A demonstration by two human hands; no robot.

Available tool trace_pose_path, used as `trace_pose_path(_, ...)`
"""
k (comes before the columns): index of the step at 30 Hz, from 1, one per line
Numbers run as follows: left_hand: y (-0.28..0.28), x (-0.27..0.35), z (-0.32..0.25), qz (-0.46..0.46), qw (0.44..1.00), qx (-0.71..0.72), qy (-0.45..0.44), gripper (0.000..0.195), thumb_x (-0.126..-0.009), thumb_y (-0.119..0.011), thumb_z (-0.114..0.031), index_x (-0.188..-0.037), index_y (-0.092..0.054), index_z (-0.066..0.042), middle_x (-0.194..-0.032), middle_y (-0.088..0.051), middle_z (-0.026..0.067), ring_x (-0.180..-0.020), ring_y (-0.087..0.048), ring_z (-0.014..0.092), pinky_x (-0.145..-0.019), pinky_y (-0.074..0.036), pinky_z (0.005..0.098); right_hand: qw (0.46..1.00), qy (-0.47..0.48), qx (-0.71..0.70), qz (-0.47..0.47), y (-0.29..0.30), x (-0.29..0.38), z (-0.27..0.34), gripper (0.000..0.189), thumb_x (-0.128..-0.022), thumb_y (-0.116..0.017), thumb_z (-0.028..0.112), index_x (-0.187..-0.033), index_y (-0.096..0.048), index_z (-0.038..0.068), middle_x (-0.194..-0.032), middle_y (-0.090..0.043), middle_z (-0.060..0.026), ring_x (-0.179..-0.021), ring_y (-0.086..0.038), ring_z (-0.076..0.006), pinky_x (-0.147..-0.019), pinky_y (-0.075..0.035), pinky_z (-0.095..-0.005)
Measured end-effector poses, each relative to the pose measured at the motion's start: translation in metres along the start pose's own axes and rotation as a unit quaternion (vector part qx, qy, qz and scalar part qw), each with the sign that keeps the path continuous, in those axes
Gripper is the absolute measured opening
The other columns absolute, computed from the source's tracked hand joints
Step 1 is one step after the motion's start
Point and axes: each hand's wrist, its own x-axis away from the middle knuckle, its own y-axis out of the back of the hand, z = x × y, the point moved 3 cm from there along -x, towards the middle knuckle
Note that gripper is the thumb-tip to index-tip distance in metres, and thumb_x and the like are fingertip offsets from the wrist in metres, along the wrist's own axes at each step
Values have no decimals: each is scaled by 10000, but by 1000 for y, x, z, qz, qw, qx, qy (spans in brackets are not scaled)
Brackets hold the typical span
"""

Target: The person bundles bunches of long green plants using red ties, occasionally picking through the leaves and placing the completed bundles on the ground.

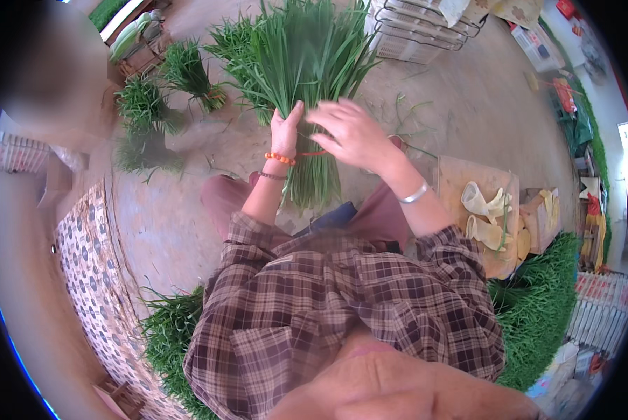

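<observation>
A large bundle of long green leafy stalks [319, 58] stands before me, leaves away from me and stems toward my lap. Around its left side my left hand [286, 128] is closed, thumb up, below a fan of leaves. My right hand [348, 128], blurred, is at the bundle's right side with its fingers spread; whether it touches the stalks I cannot tell. A red band [312, 153] shows across the stems between my wrists. An orange bead bracelet [280, 157] is on my left wrist, a silver bangle [415, 193] on my right.
Smaller green bundles [188, 71] stand on the floor at the left. White plastic crates [408, 47] are at the top right. Pale gloves [484, 202] lie on a board [450, 178] to my right. More greens [540, 310] are piled at lower right and lower left [172, 325].
</observation>
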Motion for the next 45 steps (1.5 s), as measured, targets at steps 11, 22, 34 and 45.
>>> trace_pose_path(11,2,13,-8,-40,993,108,16,330,-781,-556,-169,-1062,-464,-23,-982,-539,56,-862,-528,165,-752,-432,295,982,-46,180,-35,-20,12,-31,489,-730,-539,377,-1149,-446,141,-949,-523,-2,-959,-433,-181,-942,-196,-495)
trace_pose_path(22,-10,21,0,-31,996,82,6,271,-788,-534,-94,-1042,-470,-26,-979,-526,33,-865,-500,123,-778,-399,263,965,-119,226,-63,-18,7,-42,472,-728,-538,399,-1081,-488,89,-735,-545,-71,-791,-478,-221,-895,-255,-419)
trace_pose_path(34,-13,19,13,29,998,39,-25,342,-786,-548,-112,-1089,-415,-27,-1005,-515,54,-886,-488,138,-769,-402,268,872,-348,-150,-309,10,82,-79,863,-655,-681,199,-1266,-116,-29,-1280,-202,-246,-1189,-247,-301,-942,-261,-359)
trace_pose_path(45,-33,16,1,215,960,-146,-109,456,-738,-606,-76,-1143,-403,-30,-1023,-504,25,-936,-455,107,-822,-383,269,814,-335,-463,-110,-60,63,-84,303,-683,-634,56,-965,-536,5,-926,-560,-36,-845,-513,-131,-767,-397,-268)
